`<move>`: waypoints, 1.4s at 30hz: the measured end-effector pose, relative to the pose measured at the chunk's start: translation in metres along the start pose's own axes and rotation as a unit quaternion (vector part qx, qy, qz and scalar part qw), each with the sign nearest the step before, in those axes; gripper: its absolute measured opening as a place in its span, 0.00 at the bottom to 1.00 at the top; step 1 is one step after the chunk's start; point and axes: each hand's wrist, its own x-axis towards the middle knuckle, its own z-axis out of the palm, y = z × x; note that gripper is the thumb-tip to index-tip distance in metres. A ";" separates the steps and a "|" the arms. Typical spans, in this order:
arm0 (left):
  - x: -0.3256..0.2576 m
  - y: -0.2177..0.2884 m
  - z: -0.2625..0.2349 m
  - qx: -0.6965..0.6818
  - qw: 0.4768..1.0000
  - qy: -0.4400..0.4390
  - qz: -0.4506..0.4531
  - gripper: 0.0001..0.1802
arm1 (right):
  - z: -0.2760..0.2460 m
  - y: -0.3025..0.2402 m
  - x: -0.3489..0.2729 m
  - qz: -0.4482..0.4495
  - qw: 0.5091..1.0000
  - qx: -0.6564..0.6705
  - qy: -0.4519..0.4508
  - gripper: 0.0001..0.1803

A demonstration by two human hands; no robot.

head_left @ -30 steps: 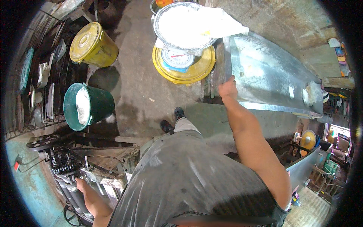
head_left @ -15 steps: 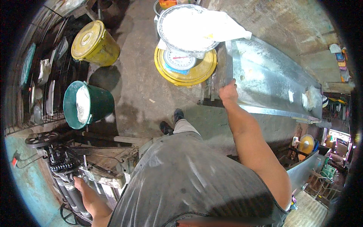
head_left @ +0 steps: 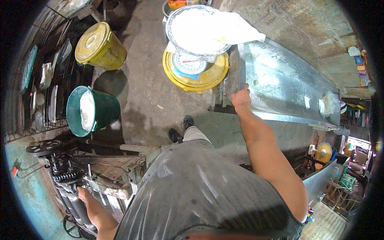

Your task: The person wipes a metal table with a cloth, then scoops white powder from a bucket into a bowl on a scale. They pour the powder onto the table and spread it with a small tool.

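Observation:
My right hand (head_left: 241, 98) is closed over the near left corner of a long, shiny metal-topped table (head_left: 280, 82) with raised edges. White powder smears the metal surface. At the lower left, my left hand (head_left: 91, 206) rests against a machine with dark rollers (head_left: 75, 203), a chain and a black wheel. Most of that hand's fingers are hidden, so its grip does not show. Beyond my right hand, a dial scale (head_left: 188, 64) stands on a round yellow lid (head_left: 172, 80). A wide pan (head_left: 192, 30) with white contents and a white cloth or bag sits above the dial.
A green bucket (head_left: 108, 110) holding white powder stands on the floor to the left. Behind it is a lidded yellow bucket (head_left: 114, 52). Metal racks (head_left: 50, 80) line the left wall. A clear plastic bag (head_left: 330, 104) lies at the table's far right end.

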 end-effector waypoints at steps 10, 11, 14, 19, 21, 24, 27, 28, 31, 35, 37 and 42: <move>-0.002 0.000 -0.005 -0.015 1.000 -0.015 0.014 0.43 | 0.001 0.001 0.001 -0.003 1.000 0.019 -0.010 0.41; -0.004 0.002 -0.003 -0.015 1.000 -0.015 0.015 0.43 | 0.001 0.002 0.001 -0.008 1.000 0.016 -0.004 0.40; -0.019 0.012 0.005 -0.036 0.999 -0.030 -0.002 0.42 | -0.008 0.001 -0.003 -0.018 1.000 0.001 0.013 0.39; -0.006 -0.001 0.005 -0.005 0.999 -0.027 0.025 0.43 | -0.012 -0.004 -0.006 -0.012 1.000 -0.001 -0.003 0.39; 0.000 0.001 0.008 0.014 0.999 -0.024 0.039 0.44 | -0.008 0.000 -0.003 -0.010 1.000 -0.002 0.002 0.39; 0.015 -0.012 -0.008 0.031 0.999 -0.007 0.024 0.35 | -0.001 -0.003 -0.004 -0.012 1.000 0.004 -0.015 0.40; -0.011 0.006 0.005 0.089 0.992 -0.027 0.083 0.29 | -0.010 -0.002 -0.004 -0.007 1.000 -0.011 0.000 0.40; -0.016 0.009 0.003 0.101 0.990 -0.026 0.093 0.27 | -0.010 -0.002 -0.004 -0.007 1.000 -0.013 0.000 0.40; -0.020 0.011 -0.002 0.087 0.992 -0.024 0.086 0.30 | -0.010 -0.003 -0.004 0.000 1.000 -0.013 0.003 0.40; -0.006 -0.004 -0.006 0.039 0.997 -0.020 0.063 0.43 | -0.011 -0.005 -0.009 -0.015 1.000 0.010 -0.002 0.37; -0.003 -0.002 -0.003 0.010 0.999 -0.010 0.038 0.44 | -0.007 -0.002 -0.006 -0.013 1.000 0.005 -0.005 0.38; -0.020 0.014 0.013 0.030 0.998 -0.035 0.039 0.38 | -0.008 0.004 0.000 -0.010 1.000 -0.011 0.018 0.38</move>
